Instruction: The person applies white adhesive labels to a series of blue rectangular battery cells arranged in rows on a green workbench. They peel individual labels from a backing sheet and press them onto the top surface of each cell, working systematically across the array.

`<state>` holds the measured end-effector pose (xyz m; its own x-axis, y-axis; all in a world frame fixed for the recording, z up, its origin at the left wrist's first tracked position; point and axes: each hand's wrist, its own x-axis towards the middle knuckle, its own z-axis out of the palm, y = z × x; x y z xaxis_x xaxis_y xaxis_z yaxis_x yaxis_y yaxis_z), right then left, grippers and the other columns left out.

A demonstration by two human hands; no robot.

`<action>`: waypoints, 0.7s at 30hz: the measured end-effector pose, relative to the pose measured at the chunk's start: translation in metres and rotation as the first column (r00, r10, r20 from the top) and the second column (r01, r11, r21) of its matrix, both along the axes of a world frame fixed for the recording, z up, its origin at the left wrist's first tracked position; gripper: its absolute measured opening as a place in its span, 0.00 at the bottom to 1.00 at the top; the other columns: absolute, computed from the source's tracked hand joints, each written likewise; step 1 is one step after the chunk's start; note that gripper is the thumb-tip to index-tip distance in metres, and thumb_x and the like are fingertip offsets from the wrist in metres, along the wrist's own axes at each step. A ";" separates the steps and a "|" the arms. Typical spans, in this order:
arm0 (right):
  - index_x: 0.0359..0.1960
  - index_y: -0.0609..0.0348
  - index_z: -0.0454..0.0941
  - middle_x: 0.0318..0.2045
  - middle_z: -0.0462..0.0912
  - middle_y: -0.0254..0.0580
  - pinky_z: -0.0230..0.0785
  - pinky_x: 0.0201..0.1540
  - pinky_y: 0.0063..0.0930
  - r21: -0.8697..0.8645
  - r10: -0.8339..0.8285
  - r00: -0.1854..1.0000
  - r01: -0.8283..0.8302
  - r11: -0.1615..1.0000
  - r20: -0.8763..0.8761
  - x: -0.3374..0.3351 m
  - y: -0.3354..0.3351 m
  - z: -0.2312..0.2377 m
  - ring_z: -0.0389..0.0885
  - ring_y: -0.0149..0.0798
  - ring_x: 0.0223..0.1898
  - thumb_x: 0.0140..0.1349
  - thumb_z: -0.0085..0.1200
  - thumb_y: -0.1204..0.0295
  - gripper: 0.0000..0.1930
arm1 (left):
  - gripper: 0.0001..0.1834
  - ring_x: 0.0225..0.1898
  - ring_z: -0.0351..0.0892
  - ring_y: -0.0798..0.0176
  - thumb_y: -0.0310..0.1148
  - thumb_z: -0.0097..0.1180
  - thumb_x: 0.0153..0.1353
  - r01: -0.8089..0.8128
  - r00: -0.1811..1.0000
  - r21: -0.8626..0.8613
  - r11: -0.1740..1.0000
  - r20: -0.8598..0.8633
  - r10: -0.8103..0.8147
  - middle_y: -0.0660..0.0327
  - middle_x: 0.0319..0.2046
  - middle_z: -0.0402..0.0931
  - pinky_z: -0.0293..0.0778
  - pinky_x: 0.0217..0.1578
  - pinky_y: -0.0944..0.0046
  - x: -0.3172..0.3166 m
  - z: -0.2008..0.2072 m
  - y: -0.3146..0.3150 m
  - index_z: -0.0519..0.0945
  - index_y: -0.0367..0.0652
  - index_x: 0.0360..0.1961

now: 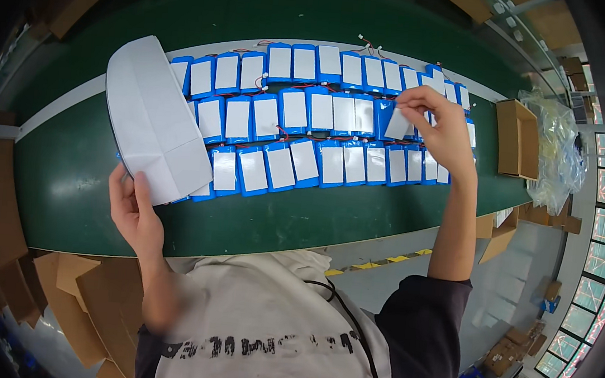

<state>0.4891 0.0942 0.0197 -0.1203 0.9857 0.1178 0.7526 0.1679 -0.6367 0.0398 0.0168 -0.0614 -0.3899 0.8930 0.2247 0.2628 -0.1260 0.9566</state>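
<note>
Three rows of flat blue battery packs (pixel 293 110) lie on the green table, most with a white rectangular pad on top. Thin red wires with small white connectors (pixel 361 37) come from their ends. My left hand (pixel 136 214) grips a large white sheet (pixel 154 118) by its near edge, thumb on top; the sheet is creased and covers the left ends of the rows. Over a pack in the middle row (pixel 382 113), my right hand (pixel 443 133) pinches a white rectangular pad (pixel 397 124) between thumb and fingers. The pad is tilted on that pack, whose blue left side shows.
An open cardboard box (pixel 517 139) stands at the table's right end, beside clear plastic bags (pixel 559 154). The green table (pixel 278 219) has its front edge close to my body. More cardboard boxes (pixel 84 299) are below at the left.
</note>
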 end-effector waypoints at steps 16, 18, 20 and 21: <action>0.39 0.56 0.88 0.44 0.90 0.40 0.78 0.53 0.34 0.451 -0.083 0.970 -0.030 0.892 0.229 -0.026 -0.007 -0.042 0.84 0.44 0.51 0.61 0.68 0.76 0.05 | 0.17 0.39 0.79 0.75 0.28 0.51 0.78 -0.089 0.996 0.068 0.994 -0.013 0.090 0.61 0.38 0.84 0.71 0.42 0.76 -0.023 -0.002 -0.013 0.72 0.30 0.62; 0.40 0.57 0.89 0.49 0.89 0.39 0.76 0.56 0.39 0.398 -0.094 0.980 0.017 0.917 0.175 -0.025 -0.013 -0.048 0.81 0.47 0.56 0.60 0.69 0.75 0.06 | 0.17 0.40 0.78 0.75 0.29 0.51 0.78 -0.113 0.993 0.081 0.990 -0.018 0.114 0.61 0.38 0.83 0.71 0.42 0.76 -0.041 -0.001 -0.016 0.72 0.31 0.63; 0.41 0.58 0.89 0.53 0.88 0.39 0.76 0.56 0.40 0.433 -0.081 0.961 -0.044 0.900 0.266 -0.021 -0.016 -0.053 0.82 0.48 0.55 0.60 0.69 0.75 0.07 | 0.17 0.37 0.73 0.78 0.31 0.52 0.79 -0.229 0.962 0.152 0.962 -0.115 0.247 0.66 0.37 0.80 0.67 0.37 0.76 -0.060 0.004 -0.012 0.75 0.33 0.62; 0.42 0.58 0.89 0.53 0.88 0.40 0.76 0.57 0.40 0.447 -0.075 0.950 -0.072 0.891 0.303 -0.022 -0.018 -0.050 0.82 0.48 0.55 0.61 0.68 0.75 0.08 | 0.17 0.37 0.73 0.79 0.32 0.53 0.78 -0.320 0.933 0.170 0.932 -0.114 0.341 0.67 0.38 0.80 0.67 0.37 0.77 -0.070 0.012 -0.011 0.76 0.35 0.62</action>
<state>0.4674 0.0764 -0.0307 -0.2209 0.8352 0.5036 0.8963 0.3774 -0.2327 -0.0303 0.0063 -0.0496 -0.6123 0.6723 0.4161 0.4428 -0.1443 0.8849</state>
